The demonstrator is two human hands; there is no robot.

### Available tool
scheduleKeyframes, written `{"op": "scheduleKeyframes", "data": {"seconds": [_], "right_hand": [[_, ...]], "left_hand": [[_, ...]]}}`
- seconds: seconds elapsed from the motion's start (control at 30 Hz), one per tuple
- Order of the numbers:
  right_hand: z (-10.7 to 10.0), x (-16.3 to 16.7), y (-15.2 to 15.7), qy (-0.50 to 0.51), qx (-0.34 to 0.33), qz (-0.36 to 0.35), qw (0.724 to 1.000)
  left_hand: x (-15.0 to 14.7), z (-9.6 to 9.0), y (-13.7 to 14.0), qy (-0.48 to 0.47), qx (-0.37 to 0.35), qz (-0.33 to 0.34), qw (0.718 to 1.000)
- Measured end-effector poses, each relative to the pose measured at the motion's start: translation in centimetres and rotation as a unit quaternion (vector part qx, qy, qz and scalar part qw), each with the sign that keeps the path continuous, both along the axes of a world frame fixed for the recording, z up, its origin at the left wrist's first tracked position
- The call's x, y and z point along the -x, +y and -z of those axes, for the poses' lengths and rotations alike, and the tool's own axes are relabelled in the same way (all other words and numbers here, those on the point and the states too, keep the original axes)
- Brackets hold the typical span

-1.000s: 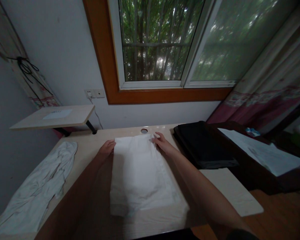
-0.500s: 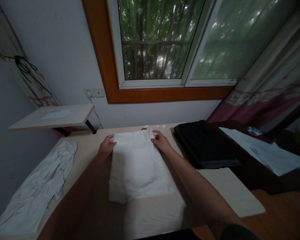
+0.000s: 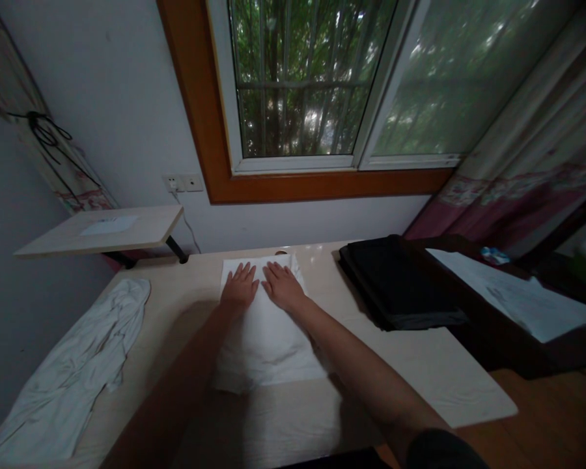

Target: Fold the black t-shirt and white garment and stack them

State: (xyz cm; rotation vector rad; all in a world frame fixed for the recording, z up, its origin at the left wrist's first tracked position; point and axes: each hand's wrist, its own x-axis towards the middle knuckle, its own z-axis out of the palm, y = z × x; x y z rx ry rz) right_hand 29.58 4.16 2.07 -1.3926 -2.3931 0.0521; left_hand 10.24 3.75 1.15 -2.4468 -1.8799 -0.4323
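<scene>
A folded white cloth garment lies on the pale wooden table in front of me. My left hand rests flat on its far part, fingers spread and pointing away from me. Beside it, my right hand also lies flat on the white cloth with its fingers apart. Only a small gap separates the two hands. Neither one grips anything. Parts of the cloth's sides are hidden by my forearms.
A crumpled white garment lies along the table's left side. A small raised shelf stands at the back left. To the right is a stack of folded black cloth, then a dark surface with a white sheet. A window is ahead.
Both hands have let go of the far corners of the white cloth and moved inward. They now lie flat on top of it with fingers spread.
</scene>
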Motion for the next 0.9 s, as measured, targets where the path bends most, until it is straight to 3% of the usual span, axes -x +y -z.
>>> {"op": "scheduleKeyframes", "data": {"seconds": [0.17,0.4,0.57,0.9], "right_hand": [[0.7,-1.0,0.7,-0.035,0.024,0.044,0.998],[0.8,-4.7,2.0,-0.044,0.086,0.118,0.988],[1.4,-7.1,1.4,-0.032,0.068,0.136,0.988],[1.6,-11.1,-4.1,0.017,0.001,0.049,0.999]], "left_hand": [[0.7,0.3,-0.1,0.047,0.013,-0.020,0.999],[4.4,0.5,-0.9,0.045,0.006,-0.073,0.996],[6.9,1.2,-2.7,0.045,-0.021,-0.099,0.994],[9.5,1.4,-8.3,0.041,-0.035,0.007,0.999]]}}
